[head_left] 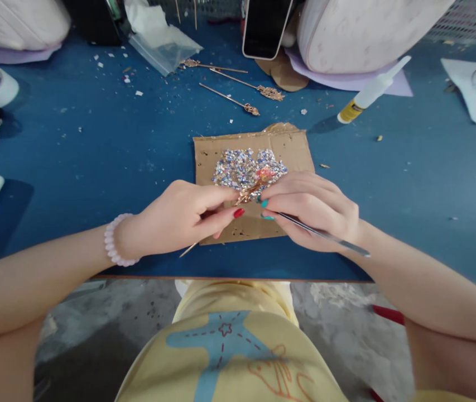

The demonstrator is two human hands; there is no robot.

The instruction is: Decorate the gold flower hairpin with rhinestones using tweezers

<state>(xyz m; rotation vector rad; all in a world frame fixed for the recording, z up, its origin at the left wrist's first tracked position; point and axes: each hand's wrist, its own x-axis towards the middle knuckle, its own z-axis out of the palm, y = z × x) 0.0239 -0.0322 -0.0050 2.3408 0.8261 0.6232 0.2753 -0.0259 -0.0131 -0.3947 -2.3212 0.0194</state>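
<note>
My left hand (187, 215), with a pale beaded bracelet at the wrist, pinches a gold hairpin (246, 194) by its ornate head. The pin's thin stem (188, 249) sticks out below that hand, and a pinkish-red flower-like piece (265, 174) shows at the head's upper end. In my right hand (317, 209) are metal tweezers (321, 231), their rear end pointing toward the right forearm; the tips are hidden by the fingers beside the hairpin. Under both hands lies a cardboard piece (296, 153) with a heap of small silvery-blue rhinestones (233, 167).
Three gold hairpins (238, 103) lie behind the cardboard. A glue bottle (365, 95) stands to the right of them. Farther back are a phone (266, 28), a plastic bag (162, 47) and a pale rounded case (359, 33). A tape roll (9, 86) sits at the left.
</note>
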